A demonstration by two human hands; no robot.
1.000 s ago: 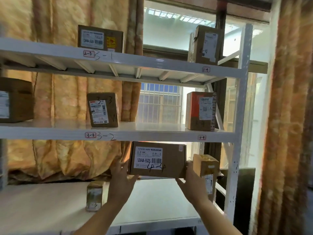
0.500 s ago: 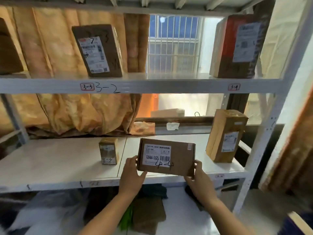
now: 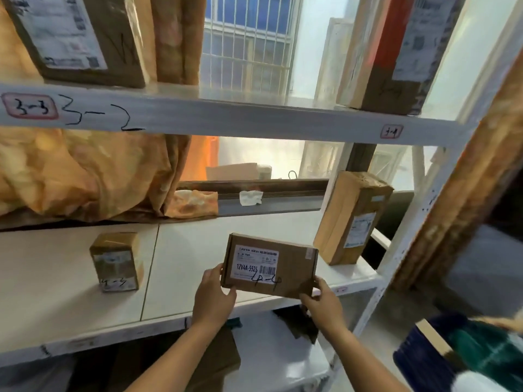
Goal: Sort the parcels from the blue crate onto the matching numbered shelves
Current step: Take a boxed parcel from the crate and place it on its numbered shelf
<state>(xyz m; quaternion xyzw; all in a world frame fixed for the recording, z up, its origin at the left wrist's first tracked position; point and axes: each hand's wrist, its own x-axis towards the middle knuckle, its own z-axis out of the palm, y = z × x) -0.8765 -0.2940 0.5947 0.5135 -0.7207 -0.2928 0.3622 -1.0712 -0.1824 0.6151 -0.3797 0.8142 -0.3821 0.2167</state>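
Parcel (image 3: 268, 265), lower than before, ends in pinching grip of left hand (image 3: 212, 295) and right hand (image 3: 325, 304).

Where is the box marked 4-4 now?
Head view, low centre: the left hand and right hand hold the flat box over the lower shelf's front edge, right of the small box, left of the tall parcel.

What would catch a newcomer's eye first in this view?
The flat brown parcel marked 4-4, gripped at its lower corners by the left hand and right hand in front of the lower shelf. Next, the big handwritten 3-2 on the upper shelf edge. On the lower shelf stand a small taped box at left and a tall parcel at right.
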